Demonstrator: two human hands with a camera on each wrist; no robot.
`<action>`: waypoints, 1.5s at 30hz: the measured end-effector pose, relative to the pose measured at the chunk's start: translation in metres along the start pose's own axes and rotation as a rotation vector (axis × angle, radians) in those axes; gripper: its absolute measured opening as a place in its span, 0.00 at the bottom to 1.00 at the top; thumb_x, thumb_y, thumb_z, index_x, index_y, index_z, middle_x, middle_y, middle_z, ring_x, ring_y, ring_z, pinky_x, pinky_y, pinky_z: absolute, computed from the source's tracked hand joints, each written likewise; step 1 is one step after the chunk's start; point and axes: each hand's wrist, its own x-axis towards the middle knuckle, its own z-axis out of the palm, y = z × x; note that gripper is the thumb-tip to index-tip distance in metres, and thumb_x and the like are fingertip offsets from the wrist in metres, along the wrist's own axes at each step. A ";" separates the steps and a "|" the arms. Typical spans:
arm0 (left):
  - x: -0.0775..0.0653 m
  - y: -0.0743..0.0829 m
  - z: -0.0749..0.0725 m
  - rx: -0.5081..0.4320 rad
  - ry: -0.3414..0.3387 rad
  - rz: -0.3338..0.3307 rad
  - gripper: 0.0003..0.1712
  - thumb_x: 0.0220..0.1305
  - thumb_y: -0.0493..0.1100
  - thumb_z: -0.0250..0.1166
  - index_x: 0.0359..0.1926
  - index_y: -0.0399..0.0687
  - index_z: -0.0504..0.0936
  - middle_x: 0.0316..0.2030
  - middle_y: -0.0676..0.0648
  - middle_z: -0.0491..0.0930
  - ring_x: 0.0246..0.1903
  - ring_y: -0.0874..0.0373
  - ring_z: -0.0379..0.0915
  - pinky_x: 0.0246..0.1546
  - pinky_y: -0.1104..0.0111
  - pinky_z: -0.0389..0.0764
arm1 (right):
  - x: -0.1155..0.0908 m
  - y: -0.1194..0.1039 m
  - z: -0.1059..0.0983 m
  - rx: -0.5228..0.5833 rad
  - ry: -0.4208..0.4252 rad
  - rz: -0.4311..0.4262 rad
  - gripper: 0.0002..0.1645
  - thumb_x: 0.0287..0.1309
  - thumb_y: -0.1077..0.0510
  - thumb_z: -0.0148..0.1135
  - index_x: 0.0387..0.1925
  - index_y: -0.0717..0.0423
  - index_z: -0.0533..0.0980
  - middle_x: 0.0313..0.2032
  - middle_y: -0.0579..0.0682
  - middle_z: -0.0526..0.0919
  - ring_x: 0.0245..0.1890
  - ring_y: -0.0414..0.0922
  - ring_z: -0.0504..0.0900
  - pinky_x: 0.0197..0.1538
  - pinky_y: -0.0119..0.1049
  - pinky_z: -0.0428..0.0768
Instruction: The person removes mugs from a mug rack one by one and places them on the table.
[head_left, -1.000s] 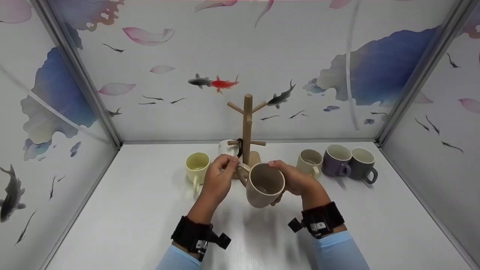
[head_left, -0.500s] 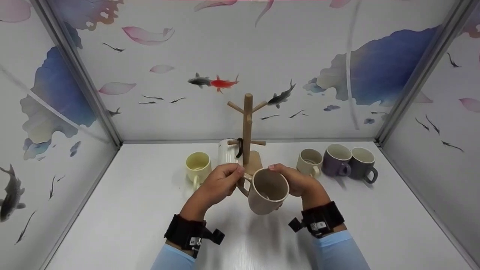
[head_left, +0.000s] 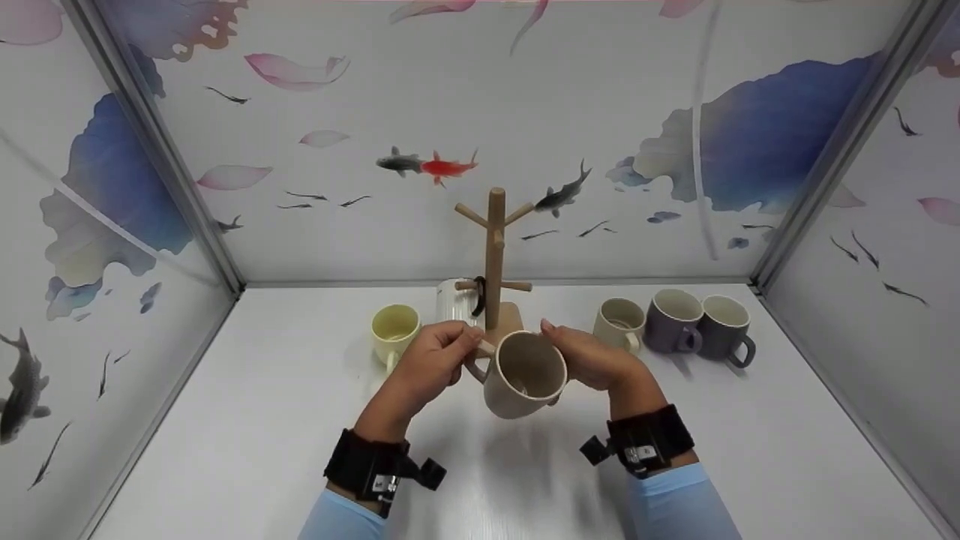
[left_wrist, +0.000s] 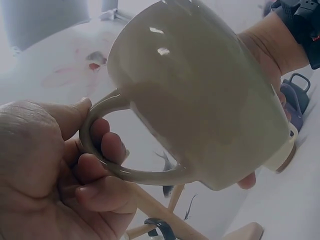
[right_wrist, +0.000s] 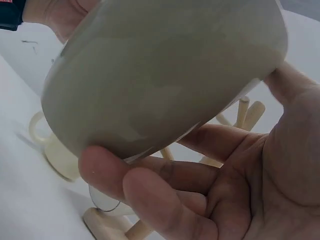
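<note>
Between my two hands a beige mug [head_left: 506, 397] is held above the table, its mouth tipped toward the head camera. My left hand [head_left: 429, 361] pinches the mug's handle [left_wrist: 97, 160] between thumb and fingers, with fingertips passing through the loop in the left wrist view. Around the far side of the body curls my right hand [head_left: 598, 360], its thumb near the rim and its fingers under the wall [right_wrist: 165, 85]. Just behind the mug stands a wooden mug tree [head_left: 494, 259]; a white mug [head_left: 452, 298] with a black handle is at its lower left peg.
To the left stands a yellow mug [head_left: 394, 322], partly behind the left hand. At the back right are a cream mug [head_left: 611, 335], a purple mug [head_left: 666, 330] and a dark grey mug [head_left: 718, 337]. Printed panels enclose the white table [head_left: 247, 420].
The beige mug first dipped toward me, then rose a little and shifted left. My left hand moved down with it and keeps its grip on the handle; the right hand stays on the body.
</note>
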 end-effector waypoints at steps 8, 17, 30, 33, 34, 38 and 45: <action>0.002 0.002 -0.003 -0.125 0.213 -0.036 0.23 0.90 0.44 0.59 0.30 0.40 0.78 0.24 0.52 0.74 0.18 0.65 0.58 0.21 0.74 0.59 | 0.002 -0.002 -0.006 -0.001 -0.099 -0.194 0.70 0.72 0.15 0.57 0.73 0.81 0.69 0.54 0.51 0.93 0.46 0.48 0.96 0.50 0.45 0.96; 0.001 0.006 -0.002 -0.108 0.303 0.000 0.24 0.90 0.46 0.61 0.30 0.39 0.78 0.26 0.51 0.76 0.19 0.64 0.59 0.21 0.74 0.60 | 0.006 -0.013 0.006 -0.212 0.120 -0.302 0.51 0.59 0.56 0.90 0.78 0.65 0.74 0.66 0.66 0.86 0.59 0.48 0.92 0.57 0.43 0.94; -0.005 0.014 -0.006 -0.070 0.093 -0.050 0.22 0.93 0.46 0.54 0.37 0.39 0.79 0.30 0.51 0.77 0.20 0.63 0.60 0.22 0.74 0.63 | 0.003 -0.015 0.003 -0.264 0.381 -0.338 0.44 0.65 0.58 0.84 0.78 0.64 0.76 0.73 0.68 0.83 0.74 0.68 0.82 0.61 0.39 0.92; -0.007 0.017 -0.006 -0.042 0.063 -0.067 0.22 0.93 0.46 0.54 0.40 0.36 0.82 0.30 0.52 0.79 0.20 0.62 0.64 0.22 0.74 0.66 | 0.005 -0.014 0.003 -0.255 0.385 -0.362 0.43 0.68 0.55 0.81 0.79 0.64 0.76 0.73 0.67 0.84 0.74 0.65 0.84 0.62 0.37 0.91; -0.008 0.018 -0.006 -0.034 0.056 -0.074 0.22 0.93 0.46 0.54 0.40 0.36 0.83 0.30 0.52 0.79 0.20 0.62 0.65 0.21 0.74 0.68 | 0.005 -0.013 0.003 -0.250 0.383 -0.370 0.43 0.68 0.54 0.80 0.79 0.64 0.76 0.73 0.67 0.84 0.73 0.63 0.85 0.62 0.37 0.91; -0.011 0.023 -0.007 -0.013 0.035 -0.092 0.23 0.93 0.46 0.53 0.41 0.34 0.83 0.31 0.53 0.79 0.20 0.62 0.67 0.21 0.74 0.74 | 0.008 -0.011 0.006 -0.242 0.371 -0.399 0.45 0.68 0.50 0.78 0.80 0.63 0.75 0.72 0.66 0.84 0.71 0.55 0.88 0.63 0.37 0.91; -0.015 0.027 -0.009 0.027 0.032 -0.109 0.25 0.92 0.49 0.58 0.38 0.33 0.82 0.31 0.50 0.80 0.20 0.61 0.72 0.23 0.73 0.82 | 0.017 -0.011 0.017 -0.220 0.410 -0.400 0.45 0.71 0.48 0.77 0.81 0.62 0.74 0.71 0.67 0.85 0.73 0.63 0.85 0.65 0.36 0.89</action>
